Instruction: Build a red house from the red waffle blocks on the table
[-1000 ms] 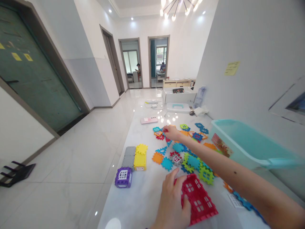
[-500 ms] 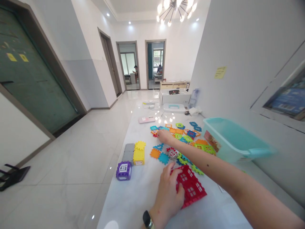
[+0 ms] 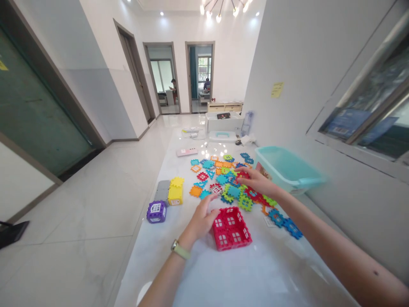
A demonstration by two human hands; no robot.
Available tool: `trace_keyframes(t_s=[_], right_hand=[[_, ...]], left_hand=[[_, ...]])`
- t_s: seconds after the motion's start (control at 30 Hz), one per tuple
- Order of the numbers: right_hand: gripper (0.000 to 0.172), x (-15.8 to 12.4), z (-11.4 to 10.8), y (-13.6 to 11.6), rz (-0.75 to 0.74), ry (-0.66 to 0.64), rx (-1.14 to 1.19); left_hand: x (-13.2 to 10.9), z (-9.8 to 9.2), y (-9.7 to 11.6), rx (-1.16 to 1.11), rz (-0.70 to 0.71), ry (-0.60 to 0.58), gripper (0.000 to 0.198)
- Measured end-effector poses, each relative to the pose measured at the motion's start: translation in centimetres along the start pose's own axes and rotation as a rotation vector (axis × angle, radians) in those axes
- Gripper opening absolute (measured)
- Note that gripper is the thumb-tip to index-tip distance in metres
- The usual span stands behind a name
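Note:
A red box of window-patterned interlocking plastic tiles (image 3: 231, 232) stands on the white table, its top open. My left hand (image 3: 202, 217) is at its back left corner, fingers loosely apart and the thumb touching the edge. My right hand (image 3: 255, 180) reaches over the heap of coloured interlocking tiles. Its fingers are spread around a red tile (image 3: 243, 174), partly hidden by them; a firm hold is not visible. Blue-green tiles (image 3: 234, 191), a lime green tile (image 3: 246, 203) and an orange tile (image 3: 195, 191) lie close by.
Left of the heap stand a purple block (image 3: 156, 212), a yellow block (image 3: 175, 195) and a grey block (image 3: 162, 192). A turquoise bin (image 3: 287, 164) is by the right wall. Farther back are a pink case (image 3: 187, 152) and a white box (image 3: 225, 122). People sit in distant rooms.
My right hand has moved right from the heap's left side to its middle right. The red box sits straighter, and my left hand has loosened around its corner. The camera view has shifted.

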State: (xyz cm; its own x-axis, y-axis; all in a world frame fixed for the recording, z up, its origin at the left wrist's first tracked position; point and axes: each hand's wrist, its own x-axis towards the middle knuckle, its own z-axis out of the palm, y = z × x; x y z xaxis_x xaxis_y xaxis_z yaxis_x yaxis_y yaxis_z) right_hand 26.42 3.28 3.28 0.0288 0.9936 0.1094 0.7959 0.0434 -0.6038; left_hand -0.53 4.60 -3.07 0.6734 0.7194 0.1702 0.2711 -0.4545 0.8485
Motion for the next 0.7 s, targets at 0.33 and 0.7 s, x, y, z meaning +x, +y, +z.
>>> trace_keyframes(t_s=[0.33, 0.7], right_hand=[[0.043, -8.0, 7.2, 3.0, 0.044, 0.097, 0.109], [0.036, -7.8, 7.6, 2.7, -0.064, 0.061, 0.07]], left_hand=[[10.4, 0.3, -1.8, 0.512, -0.083, -0.078, 0.046], [12.5, -0.3, -2.1, 0.726, -0.159, -0.209, 0.031]])
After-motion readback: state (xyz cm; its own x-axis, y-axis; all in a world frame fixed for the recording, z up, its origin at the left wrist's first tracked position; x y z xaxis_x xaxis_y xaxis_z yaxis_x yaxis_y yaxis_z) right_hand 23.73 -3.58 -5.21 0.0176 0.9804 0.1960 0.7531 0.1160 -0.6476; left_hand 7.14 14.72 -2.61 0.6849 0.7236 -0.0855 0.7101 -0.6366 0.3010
